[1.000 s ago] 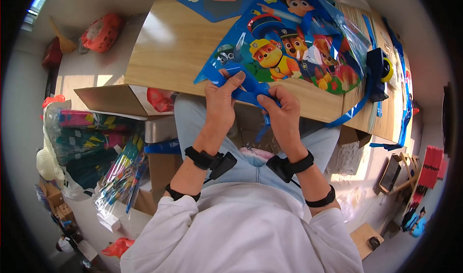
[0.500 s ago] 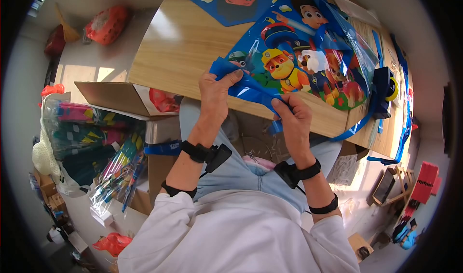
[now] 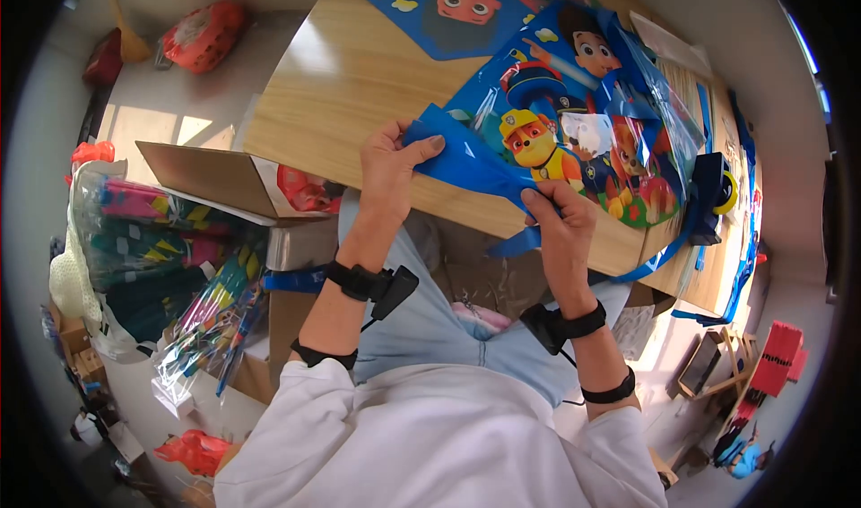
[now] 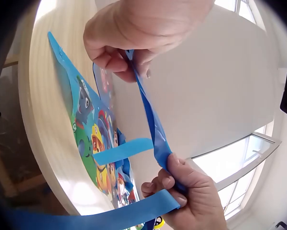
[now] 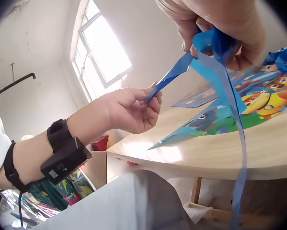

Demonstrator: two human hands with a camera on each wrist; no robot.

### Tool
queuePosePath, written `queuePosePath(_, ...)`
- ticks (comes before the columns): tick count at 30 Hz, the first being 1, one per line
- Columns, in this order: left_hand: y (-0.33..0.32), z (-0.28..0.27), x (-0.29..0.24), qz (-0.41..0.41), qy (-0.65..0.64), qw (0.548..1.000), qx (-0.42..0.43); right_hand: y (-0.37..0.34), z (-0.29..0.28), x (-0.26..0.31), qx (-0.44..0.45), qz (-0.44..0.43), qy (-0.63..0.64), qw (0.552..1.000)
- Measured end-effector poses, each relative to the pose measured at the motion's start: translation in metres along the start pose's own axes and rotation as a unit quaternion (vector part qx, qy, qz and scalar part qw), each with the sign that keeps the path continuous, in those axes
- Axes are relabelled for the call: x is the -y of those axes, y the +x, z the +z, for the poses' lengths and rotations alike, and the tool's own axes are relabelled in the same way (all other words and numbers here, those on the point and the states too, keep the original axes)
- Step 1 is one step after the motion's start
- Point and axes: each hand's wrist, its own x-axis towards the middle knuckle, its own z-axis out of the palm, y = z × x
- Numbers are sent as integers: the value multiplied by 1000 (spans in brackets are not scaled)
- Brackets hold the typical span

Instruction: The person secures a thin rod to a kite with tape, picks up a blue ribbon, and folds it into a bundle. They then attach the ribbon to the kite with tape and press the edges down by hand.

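Between my two hands stretches a piece of blue ribbon-like material [image 3: 471, 160], broad at the left and gathered narrow at the right. My left hand [image 3: 387, 172] pinches its left end between thumb and fingers. At the gathered right end, my right hand [image 3: 565, 230] grips it; loose blue strips [image 4: 119, 211] trail from there, one hanging down in the right wrist view. Just beyond the hands, a blue kite-like sheet [image 3: 489, 118] printed with cartoon dogs and a boy lies on the wooden table [image 3: 305, 113], partly under shiny clear film.
A second printed blue sheet [image 3: 421, 6] lies farther back. At the right stands a dark blue holder with a yellow roll [image 3: 713, 199], near more blue ribbon [image 3: 650, 261]. Left of my legs are an open cardboard box [image 3: 211, 176] and colourful wrapped bundles [image 3: 148, 239].
My hands have moved apart, spreading the blue material that was bunched between them into a taut, wider strip. The view has shifted slightly, so the table sits farther right.
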Motion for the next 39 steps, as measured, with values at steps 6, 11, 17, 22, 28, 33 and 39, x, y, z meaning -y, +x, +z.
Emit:
queuePosePath(6,4,-9,-7,14,38,999,28,5,3,3,4,19,53,998)
queuePosePath(11,5,-7,-14,54,61,997,14,16,4,5,15,11,45,999)
queuePosePath(17,13,-17,-14,71,113,991,-9,23,7,13,28,-4,15,999)
queuePosePath(22,14,-21,-15,68,128,989,-23,25,8,13,33,4,9,999)
queuePosePath(28,10,-21,-17,52,134,989,-27,25,3,17,51,19,-16,998)
queuePosePath(33,7,-21,-24,38,161,986,23,28,-4,13,50,4,-13,999)
queuePosePath(39,4,-41,-33,-62,272,936,213,23,-22,29,120,-32,-75,989)
